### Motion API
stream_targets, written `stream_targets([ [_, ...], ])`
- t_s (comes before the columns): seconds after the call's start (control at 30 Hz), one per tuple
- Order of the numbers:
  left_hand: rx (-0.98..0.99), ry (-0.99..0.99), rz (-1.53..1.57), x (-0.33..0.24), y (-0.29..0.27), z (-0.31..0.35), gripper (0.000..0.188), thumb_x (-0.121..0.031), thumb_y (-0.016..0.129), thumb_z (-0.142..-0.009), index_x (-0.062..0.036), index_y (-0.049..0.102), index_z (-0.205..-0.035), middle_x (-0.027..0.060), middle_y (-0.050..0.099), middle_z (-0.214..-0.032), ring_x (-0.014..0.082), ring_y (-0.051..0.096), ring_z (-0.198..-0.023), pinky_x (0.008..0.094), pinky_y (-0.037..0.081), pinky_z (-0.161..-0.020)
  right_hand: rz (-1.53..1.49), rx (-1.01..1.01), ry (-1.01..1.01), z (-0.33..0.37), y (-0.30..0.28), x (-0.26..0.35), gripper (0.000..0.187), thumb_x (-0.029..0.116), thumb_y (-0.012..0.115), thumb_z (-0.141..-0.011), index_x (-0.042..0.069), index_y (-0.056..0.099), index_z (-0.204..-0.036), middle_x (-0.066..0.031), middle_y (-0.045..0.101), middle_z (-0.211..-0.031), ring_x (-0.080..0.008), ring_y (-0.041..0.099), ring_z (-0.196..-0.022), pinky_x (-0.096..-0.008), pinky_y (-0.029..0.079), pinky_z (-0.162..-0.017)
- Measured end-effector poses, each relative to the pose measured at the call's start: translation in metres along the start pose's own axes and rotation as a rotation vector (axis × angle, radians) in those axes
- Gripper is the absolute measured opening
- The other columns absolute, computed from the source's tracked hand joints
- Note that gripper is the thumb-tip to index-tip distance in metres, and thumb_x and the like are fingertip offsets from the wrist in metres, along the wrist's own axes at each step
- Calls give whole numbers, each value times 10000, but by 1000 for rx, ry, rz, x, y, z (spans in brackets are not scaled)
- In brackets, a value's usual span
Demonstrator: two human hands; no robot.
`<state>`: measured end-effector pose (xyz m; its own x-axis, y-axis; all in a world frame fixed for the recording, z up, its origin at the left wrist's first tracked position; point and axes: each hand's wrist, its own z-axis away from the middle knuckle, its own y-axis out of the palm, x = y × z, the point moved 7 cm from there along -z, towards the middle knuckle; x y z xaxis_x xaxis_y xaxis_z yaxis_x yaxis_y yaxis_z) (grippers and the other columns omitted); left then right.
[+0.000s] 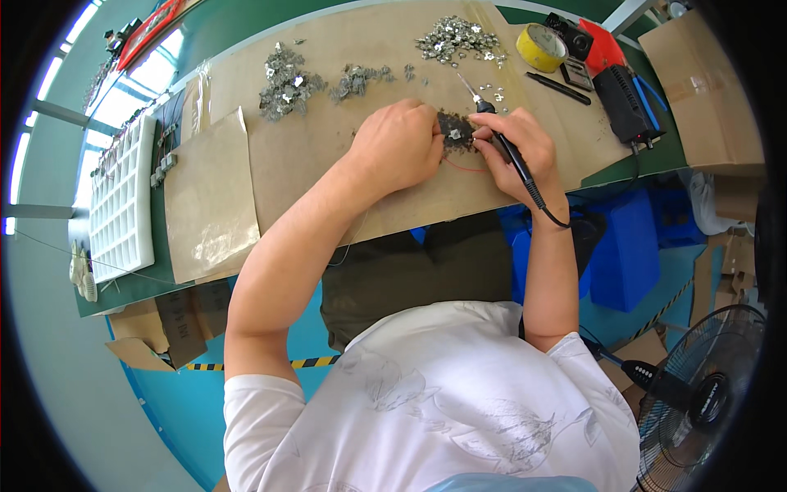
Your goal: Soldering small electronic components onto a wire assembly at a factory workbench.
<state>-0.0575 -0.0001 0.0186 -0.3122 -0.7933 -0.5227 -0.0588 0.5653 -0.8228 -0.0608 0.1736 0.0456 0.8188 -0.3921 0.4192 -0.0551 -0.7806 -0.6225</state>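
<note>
My right hand (525,152) is closed round the black handle of a soldering iron (513,152), whose metal tip points away and to the left over the brown work sheet. Its thumb and fingertip also come together beside a dark, scorched-looking patch (449,149); anything tiny between them is too small to make out. My left hand (398,148) rests curled at the patch's left edge, fingers bent inward, hiding what they hold, if anything. Between the hands lies a small silvery metal part (456,134) on the patch. A thin red wire (464,169) runs just below it towards my right hand.
Piles of small metal parts (287,86) (459,39) lie beyond my hands. Right of them are yellow tape (541,47), a black pen (559,88) and a black corded unit (627,102). A white compartment tray (123,201) stands far left; a fan (705,402) is at lower right.
</note>
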Motion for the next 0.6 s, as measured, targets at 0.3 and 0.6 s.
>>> stream_targets([
  [0.3,-2,13,3,0,0,0,149,-169,703,-854,-22,705,-884,176,693,-920,382,675,-889,467,539,-806,-5,-29,-25,-1,-1,0,450,-104,744,-714,84,731,-1122,-61,705,-819,-256,619,-731,-348,525,-670],
  [0.6,-46,-23,-53,23,-21,-7,145,-153,701,-853,-9,708,-876,169,705,-913,380,679,-905,459,543,-825,-1,-12,13,0,-1,0,424,-97,774,-734,65,728,-1123,-76,716,-809,-255,648,-764,-345,532,-685],
])
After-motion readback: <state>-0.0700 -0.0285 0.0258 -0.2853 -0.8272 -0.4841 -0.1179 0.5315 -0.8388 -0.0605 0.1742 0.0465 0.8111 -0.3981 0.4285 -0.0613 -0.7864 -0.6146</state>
